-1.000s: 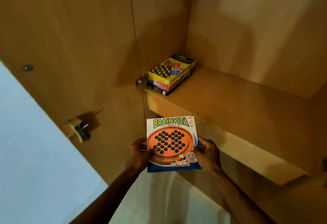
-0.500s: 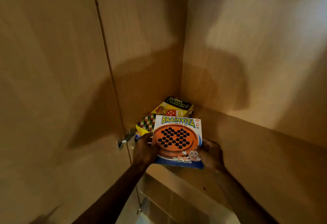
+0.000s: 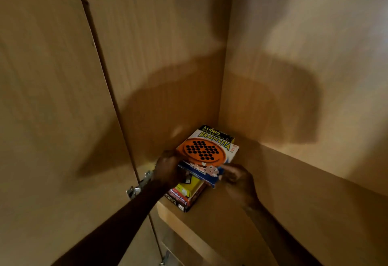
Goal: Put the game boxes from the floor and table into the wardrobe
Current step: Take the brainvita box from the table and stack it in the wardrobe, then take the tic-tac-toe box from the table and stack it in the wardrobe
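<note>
Wooden wardrobe shelf (image 3: 273, 202) bears stacked game boxes (image 3: 206, 150) in its corner.

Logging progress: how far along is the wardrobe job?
Done: Ludo box, Tambola box stacked on the wardrobe shelf. In hand: left hand and right hand hold the Brainvita box atop them. Left: release it; any remaining boxes aren't in view.

Stack of game boxes along the shelf's (image 3: 283, 209) left edge, reaching its back-left corner. Brainvita box (image 3: 206, 152) on top. Ludo box (image 3: 212, 128) under it, showing at the back. Tambola box (image 3: 178, 199) lower, jutting toward the front edge. Left grip (image 3: 168, 171) holds the top box's near-left side, right grip (image 3: 238, 178) its near-right corner.
</note>
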